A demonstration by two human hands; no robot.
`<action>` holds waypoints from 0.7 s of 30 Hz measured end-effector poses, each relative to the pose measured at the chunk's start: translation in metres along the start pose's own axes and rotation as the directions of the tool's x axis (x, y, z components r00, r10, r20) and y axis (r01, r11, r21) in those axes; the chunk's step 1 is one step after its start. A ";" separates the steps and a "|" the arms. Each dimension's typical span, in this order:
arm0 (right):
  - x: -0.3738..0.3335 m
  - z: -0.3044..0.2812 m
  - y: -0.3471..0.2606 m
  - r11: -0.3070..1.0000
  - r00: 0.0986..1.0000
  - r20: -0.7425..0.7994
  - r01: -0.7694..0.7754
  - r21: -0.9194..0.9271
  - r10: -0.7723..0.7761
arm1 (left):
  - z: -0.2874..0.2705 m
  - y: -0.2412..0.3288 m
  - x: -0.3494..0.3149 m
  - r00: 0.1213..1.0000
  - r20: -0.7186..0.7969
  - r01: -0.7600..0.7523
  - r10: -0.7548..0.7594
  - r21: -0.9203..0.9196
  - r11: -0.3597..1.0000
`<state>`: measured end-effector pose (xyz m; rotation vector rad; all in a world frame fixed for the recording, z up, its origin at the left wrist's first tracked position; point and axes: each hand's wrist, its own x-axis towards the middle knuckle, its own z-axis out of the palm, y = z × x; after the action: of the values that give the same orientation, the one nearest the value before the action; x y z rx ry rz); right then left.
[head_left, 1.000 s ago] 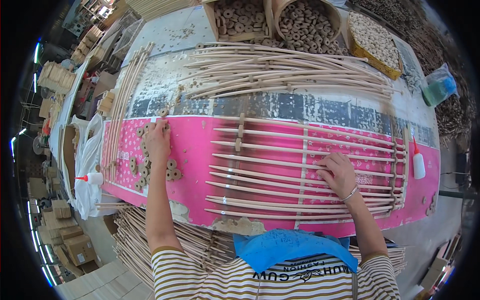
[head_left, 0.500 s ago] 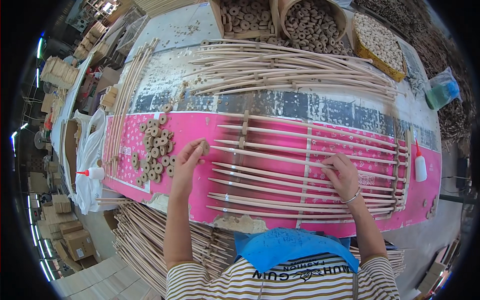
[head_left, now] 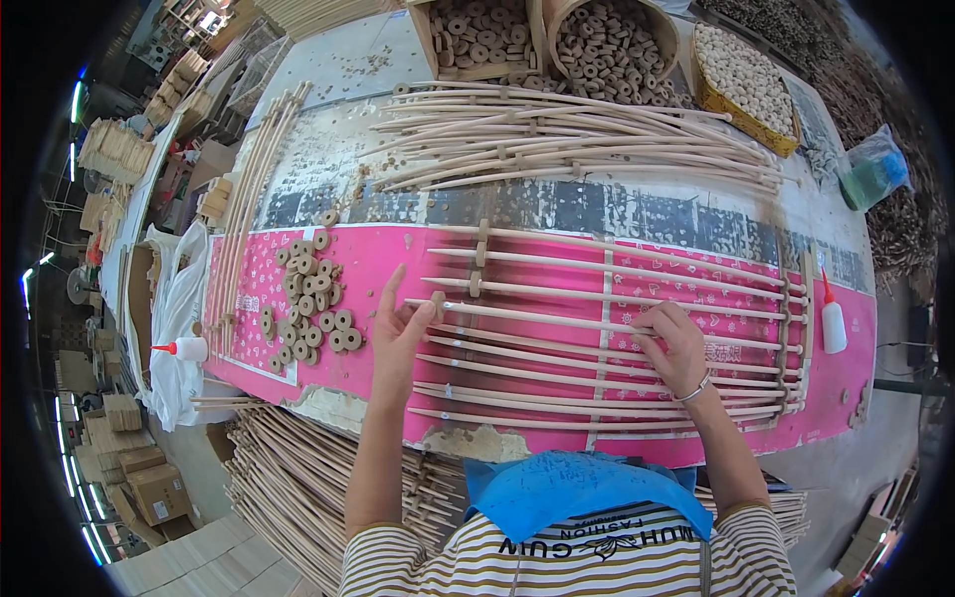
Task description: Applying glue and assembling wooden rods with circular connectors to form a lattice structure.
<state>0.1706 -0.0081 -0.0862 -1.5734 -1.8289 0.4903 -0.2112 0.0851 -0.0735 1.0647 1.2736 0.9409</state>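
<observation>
At the tapered left end of a pale wooden rod (head_left: 537,315), my left hand (head_left: 400,336) pinches a small brown wooden ring (head_left: 438,304). The rod's tip shows just past the ring, which seems to be around it; my index finger points up, away from it. My right hand (head_left: 672,343) is closed on the same rod farther right, thumb and fingers together. Several similar rods lie side by side on the pink sheet (head_left: 383,249). Rings are on the upper rods near their left ends, and along the right ends. Loose wooden rings (head_left: 310,284) are heaped left of my left hand.
More rods (head_left: 557,139) lie across the table's far side, others (head_left: 264,189) along its left. Behind stand a wooden box (head_left: 482,72), a round tub of rings (head_left: 612,45) and a yellow basket of beads (head_left: 746,90). Glue bottles stand right (head_left: 834,323) and lie left (head_left: 189,349).
My left hand has moved right and slightly down, bringing the ring from beside the rods to a rod's tip. My right hand stays on the rod, shifted slightly left.
</observation>
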 end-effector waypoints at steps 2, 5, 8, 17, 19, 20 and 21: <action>0.001 0.000 -0.001 1.000 1.000 -0.001 0.000 0.009 0.000 | 0.008 -0.005 -0.001 0.992 -0.053 -0.118 0.113 -0.099 0.988; 0.002 -0.003 -0.003 1.000 1.000 -0.017 0.009 -0.008 -0.009 | 0.017 0.000 -0.005 0.993 -0.056 -0.104 0.099 -0.077 0.992; 0.003 -0.004 0.000 0.995 0.996 -0.050 0.064 -0.076 -0.068 | 0.020 0.000 -0.005 0.992 -0.077 -0.102 0.098 -0.062 0.993; 0.003 -0.002 -0.003 0.998 1.000 -0.002 -0.007 -0.062 0.007 | 0.023 -0.011 -0.005 0.990 -0.062 -0.120 0.125 0.075 0.990; 0.003 0.001 0.002 0.987 0.996 -0.022 0.084 -0.136 -0.088 | 0.029 -0.008 -0.006 0.991 -0.070 -0.110 0.114 0.061 0.992; 0.002 0.002 0.005 0.987 0.996 -0.023 0.081 -0.137 -0.085 | 0.032 -0.006 -0.007 0.991 -0.080 -0.101 0.104 0.047 0.994; 0.001 0.004 0.008 0.987 0.997 -0.027 0.072 -0.141 -0.076 | 0.031 -0.008 -0.006 0.992 -0.076 -0.100 0.103 0.047 0.994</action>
<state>0.1735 -0.0051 -0.0940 -1.5885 -1.9251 0.3063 -0.1808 0.0744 -0.0794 1.1447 1.3192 1.0451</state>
